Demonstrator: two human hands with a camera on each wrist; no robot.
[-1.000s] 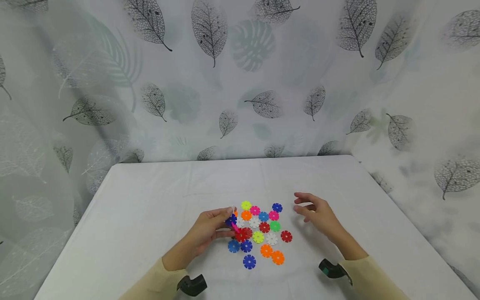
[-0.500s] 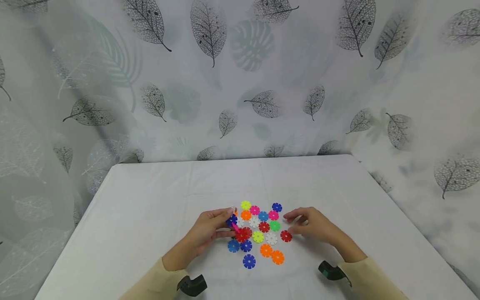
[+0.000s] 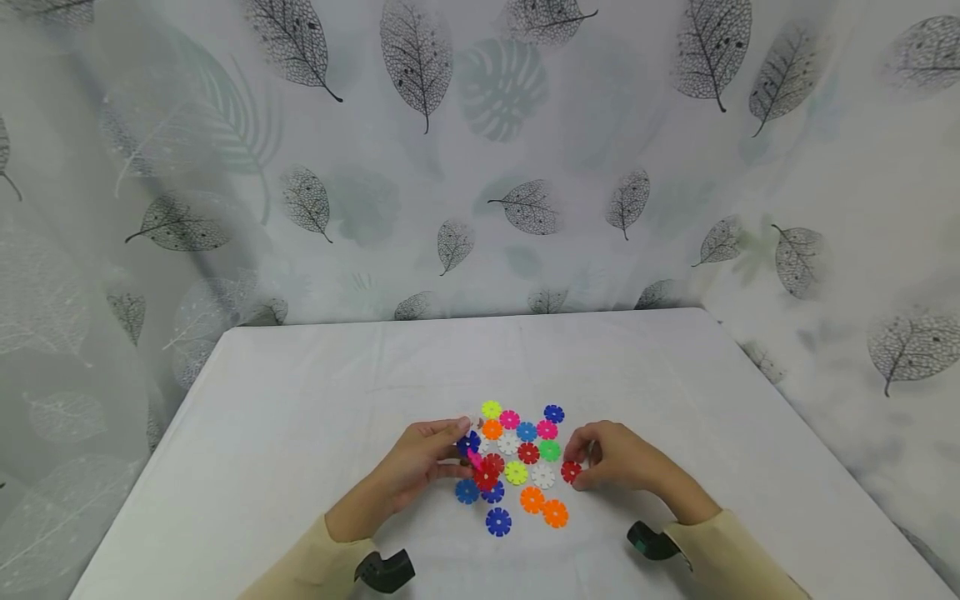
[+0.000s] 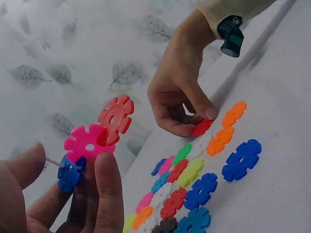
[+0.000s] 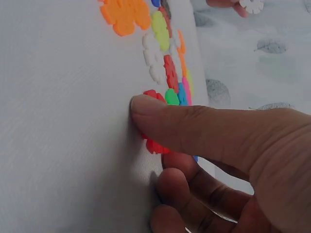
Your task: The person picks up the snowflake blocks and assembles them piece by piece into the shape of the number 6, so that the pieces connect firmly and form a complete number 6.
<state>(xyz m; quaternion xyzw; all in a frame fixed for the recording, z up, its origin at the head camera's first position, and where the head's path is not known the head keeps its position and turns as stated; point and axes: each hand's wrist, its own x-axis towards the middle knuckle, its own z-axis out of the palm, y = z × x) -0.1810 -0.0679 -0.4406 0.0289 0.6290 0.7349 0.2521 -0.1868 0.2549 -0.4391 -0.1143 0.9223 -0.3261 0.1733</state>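
Observation:
My left hand point(image 3: 416, 467) holds a joined chain of notched plastic snowflake discs above the table. In the left wrist view the chain shows a pink disc point(image 4: 80, 141) between a red disc point(image 4: 116, 119) and a blue disc point(image 4: 69, 175). A white disc point(image 5: 252, 5) at the chain's thumb end shows in the right wrist view. Lower on the right, my right hand point(image 3: 622, 458) pinches a single red snowflake disc point(image 3: 571, 472) between thumb and fingers, at the right side of the spread. The thumb covers part of that disc in the right wrist view.
Loose snowflake discs in several colours lie flat between the hands, among them a green disc point(image 3: 550, 451), an orange disc point(image 3: 556, 513) and a blue disc point(image 3: 498, 522). They rest on a white-covered table point(image 3: 315, 383). A leaf-patterned curtain point(image 3: 465, 167) hangs behind it.
My right hand has come down and left from above the table to the red disc and now pinches it. My left hand has shifted slightly, turning the chain a little.

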